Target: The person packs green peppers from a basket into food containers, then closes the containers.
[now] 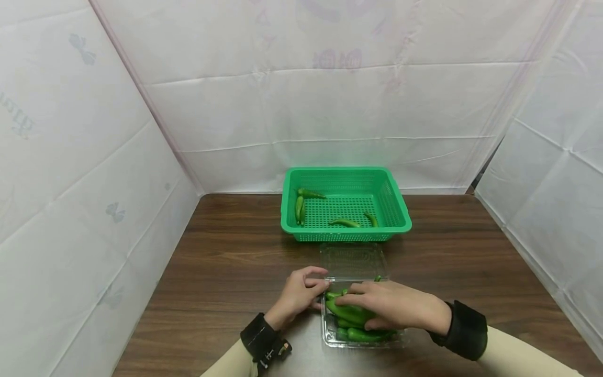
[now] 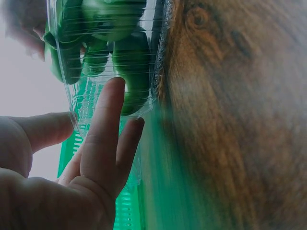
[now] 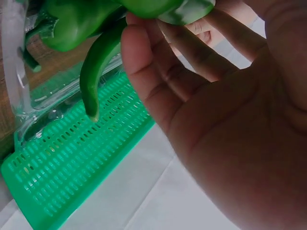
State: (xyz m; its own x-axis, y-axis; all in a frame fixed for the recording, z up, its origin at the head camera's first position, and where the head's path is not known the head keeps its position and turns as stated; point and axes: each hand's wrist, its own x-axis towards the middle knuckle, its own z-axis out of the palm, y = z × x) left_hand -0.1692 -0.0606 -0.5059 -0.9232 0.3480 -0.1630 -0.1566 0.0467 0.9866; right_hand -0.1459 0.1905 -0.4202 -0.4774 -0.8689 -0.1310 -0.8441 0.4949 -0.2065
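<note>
Hands are working at the desk's [image 1: 226,251] near edge: right hand [image 1: 391,306] gripping peppers [image 1: 350,313], left hand [image 1: 299,293] pinching the clamshell [image 1: 330,335]; basket [image 1: 346,228] sitting behind at the far edge.

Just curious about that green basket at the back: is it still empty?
No, the head view shows several green peppers already lying on the floor of the green basket, some at its left side and some near the front.

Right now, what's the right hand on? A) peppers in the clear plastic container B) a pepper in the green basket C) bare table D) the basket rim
A: the right hand lies over the green peppers in the clear container, fingers curled round one, while the left hand holds the container's edge; the green basket sits apart behind.
</note>
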